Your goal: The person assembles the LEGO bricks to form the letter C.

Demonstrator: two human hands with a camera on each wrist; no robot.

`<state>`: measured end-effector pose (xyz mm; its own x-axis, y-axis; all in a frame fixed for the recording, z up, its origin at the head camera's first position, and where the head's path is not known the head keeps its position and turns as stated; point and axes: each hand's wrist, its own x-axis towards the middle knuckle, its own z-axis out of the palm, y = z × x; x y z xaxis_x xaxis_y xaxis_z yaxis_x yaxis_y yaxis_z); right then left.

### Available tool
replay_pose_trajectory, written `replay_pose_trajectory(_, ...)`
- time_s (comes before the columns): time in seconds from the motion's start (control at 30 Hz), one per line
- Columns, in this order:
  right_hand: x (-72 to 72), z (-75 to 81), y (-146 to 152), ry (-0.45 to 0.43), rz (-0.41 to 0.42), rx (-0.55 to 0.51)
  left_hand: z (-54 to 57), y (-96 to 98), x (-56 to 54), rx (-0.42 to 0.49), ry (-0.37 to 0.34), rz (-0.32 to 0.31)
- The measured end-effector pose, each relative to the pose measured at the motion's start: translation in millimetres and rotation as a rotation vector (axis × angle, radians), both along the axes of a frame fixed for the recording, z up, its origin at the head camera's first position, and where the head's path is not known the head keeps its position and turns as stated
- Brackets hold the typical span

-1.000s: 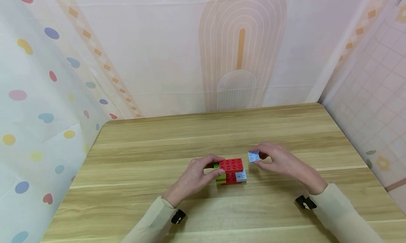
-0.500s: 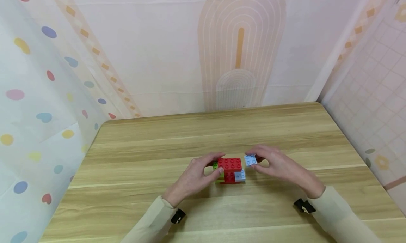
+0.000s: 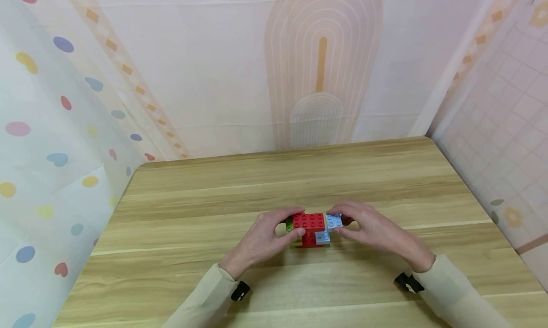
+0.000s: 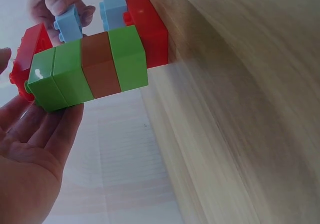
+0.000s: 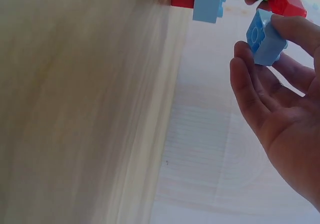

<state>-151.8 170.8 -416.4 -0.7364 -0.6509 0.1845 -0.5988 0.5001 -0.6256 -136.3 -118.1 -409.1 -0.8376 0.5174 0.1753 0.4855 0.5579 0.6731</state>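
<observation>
My left hand (image 3: pixel 266 237) grips the upper left end of a toy-brick build, thumb in front and fingers behind. A red brick (image 3: pixel 314 222) tops this build, reaching right over a lower red brick (image 3: pixel 309 240) on the table. Between them, at the left end, rises a column of green bricks (image 4: pixel 128 53) with one brown brick (image 4: pixel 101 66) among them. On the lower red brick's right end sits a light blue brick (image 3: pixel 323 238). My right hand (image 3: pixel 372 228) pinches a second light blue brick (image 5: pixel 267 41), studs up, above the first and right beside the top red brick's end.
The build stands on a wood-grain table (image 3: pixel 205 194). Patterned cloth (image 3: pixel 222 71) hangs behind the table and along both sides. Each sleeve cuff has a small black device (image 3: pixel 240 291) near it.
My right hand has moved left and slightly down, bringing its light blue brick from a gap away to the top red brick's end. My left hand keeps its grip in place.
</observation>
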Motion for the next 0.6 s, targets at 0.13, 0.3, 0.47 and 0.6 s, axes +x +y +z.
replay_pose_trajectory(0.13, 3.0, -1.0, -3, -0.011, -0.021, -0.001, 1.3, -0.2, -0.2, 0.001, -0.015, -0.003)
replay_pose_trajectory(0.3, 4.4, -3.6, -8, -0.033, -0.037, -0.013, 1.3, -0.5, -0.4, 0.0, -0.014, -0.008)
replay_pose_trajectory(0.47, 5.3, -6.0, -12, -0.049, -0.039, -0.044, 0.3, -1.0, -0.7, -0.01, 0.005, -0.007)
replay_pose_trajectory(0.6, 6.0, -8.1, -14, -0.067, -0.045, -0.075, -0.3, -1.0, -1.5, -0.008, 0.022, -0.012)
